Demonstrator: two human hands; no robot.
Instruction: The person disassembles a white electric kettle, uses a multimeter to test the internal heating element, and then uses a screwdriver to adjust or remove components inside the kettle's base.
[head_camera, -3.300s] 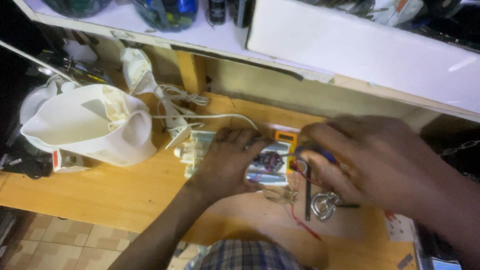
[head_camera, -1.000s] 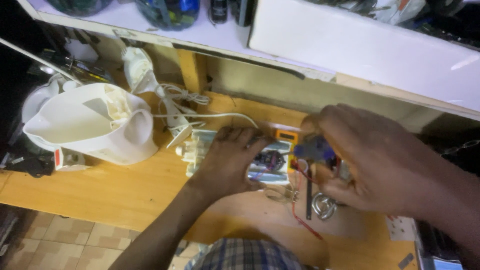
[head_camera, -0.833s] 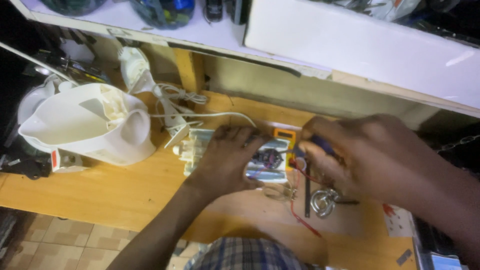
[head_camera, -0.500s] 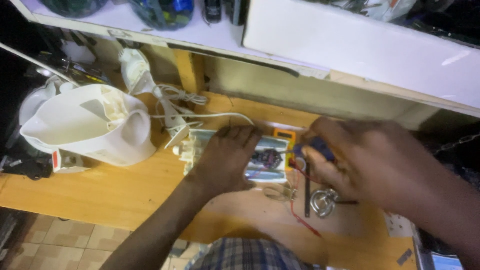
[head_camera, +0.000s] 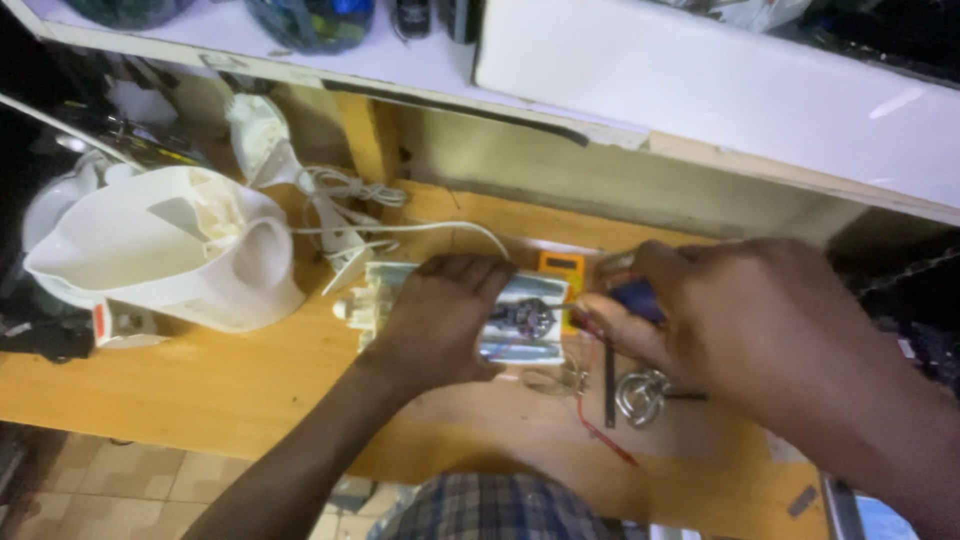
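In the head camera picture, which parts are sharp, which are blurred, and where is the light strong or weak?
Head view: the right hand is smeared by motion blur and looms large near the lens; the left hand and the white kettle are clearer; the white shelf is bright, almost washed out; the left edge and the far right corner lie in deep shadow.

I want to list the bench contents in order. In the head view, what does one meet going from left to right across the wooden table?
White kettle → white cable → left hand on a small white appliance part → right hand holding a blue-handled tool.
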